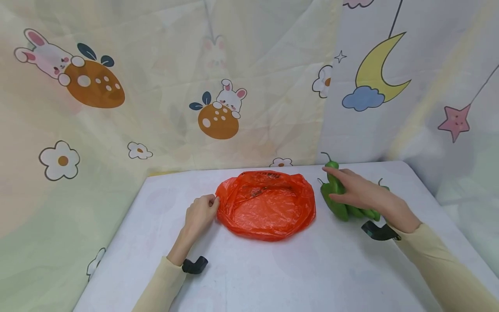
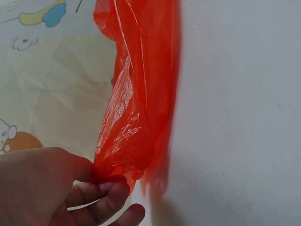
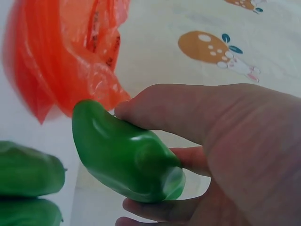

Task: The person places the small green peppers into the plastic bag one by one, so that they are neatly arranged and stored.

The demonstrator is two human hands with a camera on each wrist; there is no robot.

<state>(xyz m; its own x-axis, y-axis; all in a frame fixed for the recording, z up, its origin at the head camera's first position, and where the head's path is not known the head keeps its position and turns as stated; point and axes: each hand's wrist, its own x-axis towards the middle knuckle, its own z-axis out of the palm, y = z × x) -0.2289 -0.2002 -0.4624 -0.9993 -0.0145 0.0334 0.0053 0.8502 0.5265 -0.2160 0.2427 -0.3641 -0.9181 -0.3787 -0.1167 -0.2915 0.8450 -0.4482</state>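
A red plastic bag (image 1: pixel 269 212) lies on the table with its mouth spread wide. My left hand (image 1: pixel 200 215) pinches its left edge; in the left wrist view the thumb and fingers (image 2: pixel 115 197) grip the thin film. To the right of the bag, my right hand (image 1: pixel 360 190) holds a smooth green pepper (image 3: pixel 127 155) between thumb and fingers. That pepper's curved stem points up and away in the head view. Several more green peppers (image 1: pixel 336 207) lie beneath and beside this hand, partly hidden by it.
The white table (image 1: pixel 273 277) stretches toward me in front of the bag. Behind it hangs a cloth backdrop (image 1: pixel 163 86) printed with rabbits, flowers and a moon. Two green peppers (image 3: pixel 30 172) lie side by side at the left of the right wrist view.
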